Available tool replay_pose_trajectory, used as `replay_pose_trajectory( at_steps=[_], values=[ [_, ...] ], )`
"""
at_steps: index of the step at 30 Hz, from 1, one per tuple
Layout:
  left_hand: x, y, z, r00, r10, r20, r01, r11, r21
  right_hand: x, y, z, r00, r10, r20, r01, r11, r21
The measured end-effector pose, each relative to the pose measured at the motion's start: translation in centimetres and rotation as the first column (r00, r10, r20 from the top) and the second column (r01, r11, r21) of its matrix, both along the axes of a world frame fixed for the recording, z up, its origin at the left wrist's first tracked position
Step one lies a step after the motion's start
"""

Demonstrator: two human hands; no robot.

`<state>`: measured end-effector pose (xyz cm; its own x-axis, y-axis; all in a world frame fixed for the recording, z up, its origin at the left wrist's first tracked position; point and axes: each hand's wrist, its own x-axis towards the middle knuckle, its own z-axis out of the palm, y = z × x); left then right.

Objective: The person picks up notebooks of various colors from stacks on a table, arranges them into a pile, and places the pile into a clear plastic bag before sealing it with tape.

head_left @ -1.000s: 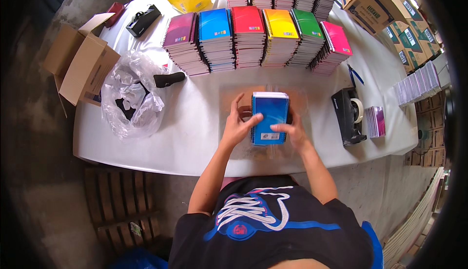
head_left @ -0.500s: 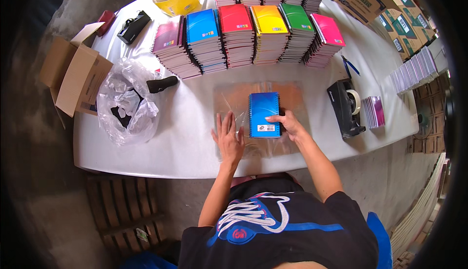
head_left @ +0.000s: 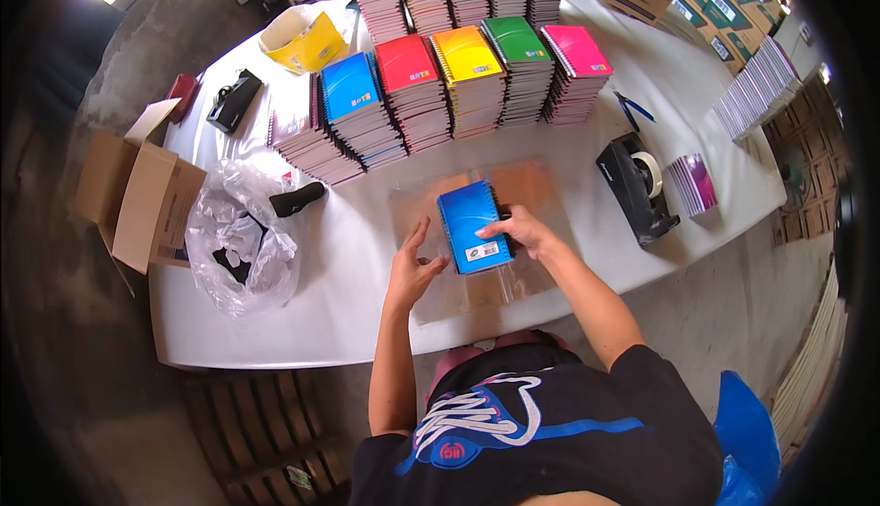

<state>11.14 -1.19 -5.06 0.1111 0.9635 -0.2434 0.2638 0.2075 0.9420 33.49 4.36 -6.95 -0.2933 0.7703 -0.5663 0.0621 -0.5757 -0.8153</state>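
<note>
Grips a blue spiral notebook with the right hand, laying the thumb across the cover and curling the fingers round the right edge. Cannot tell the number of books in that grasp. Holds the left hand apart from the right, unclosed, with thumb and fingers spread beside the notebook's lower left edge; cannot tell about contact there. Has the notebook over a translucent sheet with orange-brown patches, near the front of the white-covered bench, turned slightly so as to point its top leftward.

Faces a row of notebook stacks just beyond, running from a glare-washed stack on the left through a blue stack, red stack, yellow stack and green stack to a pink stack. Has, to the right, a black tape dispenser between blue-handled pliers and a small purple notebook stack. Has, to the left, a clear plastic bag with crumpled paper inside, near an open cardboard carton.
</note>
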Motion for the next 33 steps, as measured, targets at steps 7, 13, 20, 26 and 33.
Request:
replay_pose_trajectory(
  at_steps=[7, 13, 20, 26, 33],
  values=[
    [3.1, 1.1, -0.7, 0.995, -0.063, 0.08, 0.054, 0.993, 0.104, 0.0, -0.1, -1.8, 0.997, 0.017, 0.07, -0.024, 0.994, 0.107],
    [5.9, 2.7, -1.9, 0.962, -0.215, -0.167, 0.25, 0.94, 0.231, -1.3, -1.2, -3.1, 0.972, -0.07, 0.225, -0.032, 0.907, 0.42],
    [5.3, 2.6, -0.7, 0.923, -0.323, 0.209, 0.321, 0.946, 0.048, -2.2, -1.3, -3.4, 0.882, -0.073, 0.465, -0.107, 0.931, 0.349],
    [2.3, 5.5, -1.8, 0.988, 0.045, 0.149, -0.071, 0.982, 0.173, -1.4, -1.4, -3.4, 0.886, -0.019, 0.463, -0.161, 0.924, 0.346],
    [0.0, 15.2, -7.1, 0.993, -0.068, 0.095, 0.077, 0.993, -0.094, -1.3, -1.5, -3.8, 0.917, 0.06, 0.393, -0.213, 0.909, 0.358]
  ],
)
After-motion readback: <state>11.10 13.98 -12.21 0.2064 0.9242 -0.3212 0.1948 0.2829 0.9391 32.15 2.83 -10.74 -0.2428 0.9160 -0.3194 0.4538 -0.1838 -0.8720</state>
